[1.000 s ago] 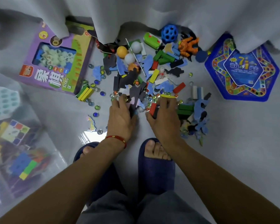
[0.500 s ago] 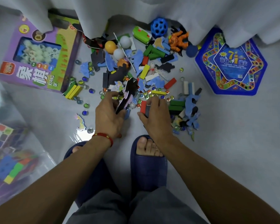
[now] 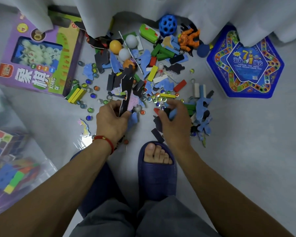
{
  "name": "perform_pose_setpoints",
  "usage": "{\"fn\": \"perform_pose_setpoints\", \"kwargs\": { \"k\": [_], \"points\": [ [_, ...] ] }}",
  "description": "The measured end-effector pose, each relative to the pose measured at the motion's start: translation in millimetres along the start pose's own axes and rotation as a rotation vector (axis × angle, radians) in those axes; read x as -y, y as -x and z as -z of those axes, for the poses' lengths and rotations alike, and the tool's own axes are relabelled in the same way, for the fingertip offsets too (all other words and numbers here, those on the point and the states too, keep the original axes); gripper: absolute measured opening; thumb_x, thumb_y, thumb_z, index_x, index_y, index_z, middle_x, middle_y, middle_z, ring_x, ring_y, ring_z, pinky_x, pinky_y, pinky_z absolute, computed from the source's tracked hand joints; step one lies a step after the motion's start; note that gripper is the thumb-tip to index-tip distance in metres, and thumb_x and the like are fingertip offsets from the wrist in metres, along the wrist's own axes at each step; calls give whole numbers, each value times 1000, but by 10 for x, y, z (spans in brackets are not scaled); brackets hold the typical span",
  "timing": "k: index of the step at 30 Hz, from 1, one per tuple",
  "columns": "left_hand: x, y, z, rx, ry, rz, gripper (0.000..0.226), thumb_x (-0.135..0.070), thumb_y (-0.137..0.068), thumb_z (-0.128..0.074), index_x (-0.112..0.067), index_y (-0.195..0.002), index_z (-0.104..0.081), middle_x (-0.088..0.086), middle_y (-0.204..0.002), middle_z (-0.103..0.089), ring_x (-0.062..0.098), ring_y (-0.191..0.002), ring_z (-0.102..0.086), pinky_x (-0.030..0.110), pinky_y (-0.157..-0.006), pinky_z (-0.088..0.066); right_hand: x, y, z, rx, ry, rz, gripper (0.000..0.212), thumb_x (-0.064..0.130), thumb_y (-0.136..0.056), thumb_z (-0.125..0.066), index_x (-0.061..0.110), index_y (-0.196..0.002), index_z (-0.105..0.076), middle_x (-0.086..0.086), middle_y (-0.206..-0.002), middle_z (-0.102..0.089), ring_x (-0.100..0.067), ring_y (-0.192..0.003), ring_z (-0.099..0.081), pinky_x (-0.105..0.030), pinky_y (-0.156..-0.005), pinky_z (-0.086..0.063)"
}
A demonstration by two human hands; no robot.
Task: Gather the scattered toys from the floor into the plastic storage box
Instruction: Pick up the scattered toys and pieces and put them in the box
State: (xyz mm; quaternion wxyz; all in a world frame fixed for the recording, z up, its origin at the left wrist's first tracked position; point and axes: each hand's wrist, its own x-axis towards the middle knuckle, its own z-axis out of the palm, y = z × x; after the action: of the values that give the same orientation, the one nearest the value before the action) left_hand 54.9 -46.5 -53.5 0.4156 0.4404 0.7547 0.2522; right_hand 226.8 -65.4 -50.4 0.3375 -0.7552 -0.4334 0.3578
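A heap of toys (image 3: pixel 154 72) lies on the grey floor: foam puzzle pieces, wooden blocks, marbles, balls, an orange figure (image 3: pixel 189 39) and a blue holed ball (image 3: pixel 167 25). My left hand (image 3: pixel 110 120) is shut on a stack of dark and pink foam puzzle pieces (image 3: pixel 126 96), lifted at the heap's near edge. My right hand (image 3: pixel 173 124) is shut on a red block (image 3: pixel 156 111) and blue and black pieces. The clear plastic storage box (image 3: pixel 12 168) stands at the far left with coloured toys inside.
A purple chess-game box (image 3: pixel 38 55) lies at the back left and a blue hexagonal game tin (image 3: pixel 244 64) at the right. White curtains (image 3: pixel 161 7) hang over the far edge. My feet in dark blue slippers (image 3: pixel 156 171) stand just below my hands.
Both hands went from pressing flat on the heap to closing around pieces and lifting them. The left hand's puzzle stack has risen and tilted upright.
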Motion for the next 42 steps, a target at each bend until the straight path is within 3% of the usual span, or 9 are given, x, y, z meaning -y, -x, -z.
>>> {"fn": "perform_pose_setpoints", "kwargs": {
  "k": [8, 12, 15, 18, 23, 27, 31, 35, 42],
  "points": [
    [-42, 69, -71, 228, 330, 169, 18, -7, -91, -62, -8, -108, -66, 12, -103, -72, 31, -97, -69, 43, -84, -57, -31, -146, 634, 44, -1090, -662, 20, -6, -91, -48, 4, -99, -64, -10, -80, -62, -14, -65, -58, -22, -58, -53],
    [-124, 152, -61, 368, 527, 201, 19, -1, -83, -53, 5, -99, -62, 21, -90, -68, 31, -84, -67, 36, -76, -55, -225, -207, 882, -161, -116, -260, 13, 11, -96, -57, 7, -104, -66, -1, -80, -62, -1, -54, -58, -11, -45, -42],
    [-166, 178, -121, 411, 558, 231, 16, -1, -83, -48, 0, -68, -54, 16, -62, -54, 29, -57, -53, 37, -60, -46, -379, -290, 942, -204, 301, -77, 33, 36, -94, -64, 13, -117, -58, -1, -85, -64, 0, -66, -62, -18, -61, -51],
    [-167, 185, -158, 333, 519, 300, 18, -11, -74, -55, -14, -59, -64, 13, -67, -59, 30, -67, -57, 48, -72, -49, -495, -382, 824, -129, 332, -156, 63, 48, -86, -71, 11, -129, -44, -9, -105, -65, -22, -88, -65, -33, -72, -52],
    [-247, 196, -127, 316, 520, 325, 15, -25, -74, -49, -13, -76, -57, 11, -82, -56, 25, -76, -54, 35, -73, -46, -570, -459, 674, -141, 440, -93, 50, 46, -88, -69, 3, -108, -53, -6, -90, -62, -19, -78, -59, -24, -58, -38],
    [-347, 319, -82, 394, 783, 484, 17, -13, -70, -44, -1, -77, -53, 11, -73, -47, 20, -52, -44, 22, -46, -40, -528, -425, 734, -140, 317, -123, 35, 40, -89, -69, 8, -88, -55, 4, -71, -53, -5, -59, -48, -9, -46, -36],
    [-498, 510, 49, 377, 899, 507, 11, -11, -75, -42, -15, -86, -41, 7, -72, -32, 19, -57, -31, 21, -41, -30, -353, -357, 918, -48, 97, -227, 31, 38, -93, -64, 16, -72, -55, 2, -62, -55, -7, -49, -50, -23, -50, -38],
    [-682, 783, 475, 312, 886, 470, 10, -19, -75, -48, -15, -81, -41, 8, -68, -31, 19, -51, -29, 24, -40, -28, 173, -132, 1066, 214, -196, -302, 33, 34, -96, -62, 7, -78, -62, -9, -59, -54, -15, -45, -42, -27, -43, -35],
    [-749, 1525, 1754, -18, 865, 287, 17, -10, -68, -55, -8, -53, -47, 11, -51, -46, 18, -42, -37, 21, -44, -28, 2017, 534, 710, 793, 163, 59, 33, 30, -93, -67, 6, -80, -49, -18, -61, -49, -22, -45, -51, -29, -46, -44]
  ]
}}
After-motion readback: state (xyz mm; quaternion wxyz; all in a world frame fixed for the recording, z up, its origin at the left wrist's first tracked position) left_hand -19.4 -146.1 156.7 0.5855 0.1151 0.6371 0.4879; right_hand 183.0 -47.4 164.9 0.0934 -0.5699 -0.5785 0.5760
